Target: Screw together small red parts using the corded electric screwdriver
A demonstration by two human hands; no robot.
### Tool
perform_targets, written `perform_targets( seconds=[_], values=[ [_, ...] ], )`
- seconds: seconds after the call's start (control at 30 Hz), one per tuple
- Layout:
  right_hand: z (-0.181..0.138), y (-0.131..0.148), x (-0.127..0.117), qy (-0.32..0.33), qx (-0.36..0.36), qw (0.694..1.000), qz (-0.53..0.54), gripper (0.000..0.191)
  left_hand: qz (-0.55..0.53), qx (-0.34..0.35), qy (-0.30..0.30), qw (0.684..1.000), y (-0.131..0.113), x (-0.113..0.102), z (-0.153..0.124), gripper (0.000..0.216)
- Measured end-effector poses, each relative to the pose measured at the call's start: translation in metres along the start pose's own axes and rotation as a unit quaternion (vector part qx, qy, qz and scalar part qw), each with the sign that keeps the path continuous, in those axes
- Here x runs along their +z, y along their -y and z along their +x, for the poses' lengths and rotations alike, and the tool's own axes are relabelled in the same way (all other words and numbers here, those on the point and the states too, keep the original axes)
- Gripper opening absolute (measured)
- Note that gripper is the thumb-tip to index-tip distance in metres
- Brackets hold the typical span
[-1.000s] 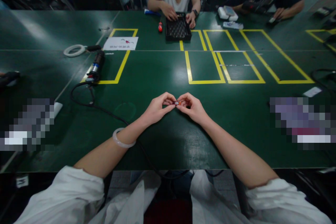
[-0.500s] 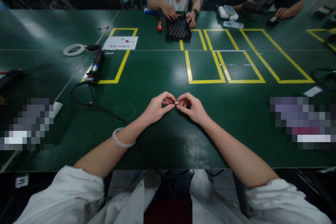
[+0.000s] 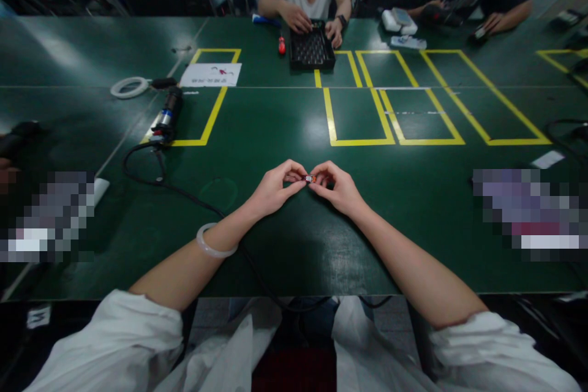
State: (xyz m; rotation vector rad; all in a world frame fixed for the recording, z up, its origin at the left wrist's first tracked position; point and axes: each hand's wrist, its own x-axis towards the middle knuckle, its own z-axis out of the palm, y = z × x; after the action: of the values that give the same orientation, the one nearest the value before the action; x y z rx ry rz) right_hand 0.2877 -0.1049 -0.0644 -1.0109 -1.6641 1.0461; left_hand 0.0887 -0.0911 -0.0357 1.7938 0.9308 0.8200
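Observation:
Between my two hands, above the green table (image 3: 294,251), is a small orange and silver-white part (image 3: 310,179), too small to name for certain. My left hand (image 3: 281,187) pinches its left end between thumb and fingertips. From the other side my right hand (image 3: 336,187) grips the right end in the same way. The fingertips almost meet and cover much of the part. A pale bangle circles my left wrist.
A corded tool (image 3: 169,113) lies at left, its black cable (image 3: 188,193) passing under my left arm. Across the table a person handles a black tray (image 3: 312,52) beside a small red object (image 3: 282,45). Yellow tape (image 3: 362,143) marks rectangles; a paper sheet (image 3: 211,75) lies back left.
My hands stay in place, still gripping the small part, which looks slightly turned. The red object across the table has shifted a little to the right.

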Motion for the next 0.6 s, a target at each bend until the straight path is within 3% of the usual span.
perform_targets(
  seconds=[0.2, 0.4, 0.5, 0.6],
  values=[
    [0.001, -0.002, 0.000, -0.003, -0.010, 1.000, -0.001, 0.016, 0.003, -0.003, 0.000, 1.000, 0.002, 0.000, 0.000, 0.022],
    [0.002, -0.009, -0.001, -0.004, 0.030, 0.999, 0.011, 0.020, 0.020, 0.006, 0.016, 1.000, 0.003, -0.003, 0.001, 0.031],
    [0.002, -0.011, -0.002, 0.003, 0.051, 0.999, 0.016, 0.022, 0.039, 0.017, 0.017, 0.999, 0.006, -0.014, 0.004, 0.037],
    [0.003, -0.011, -0.002, 0.016, 0.067, 0.997, 0.019, 0.022, 0.108, 0.016, -0.028, 0.994, 0.015, -0.042, 0.010, 0.041]
  ],
)
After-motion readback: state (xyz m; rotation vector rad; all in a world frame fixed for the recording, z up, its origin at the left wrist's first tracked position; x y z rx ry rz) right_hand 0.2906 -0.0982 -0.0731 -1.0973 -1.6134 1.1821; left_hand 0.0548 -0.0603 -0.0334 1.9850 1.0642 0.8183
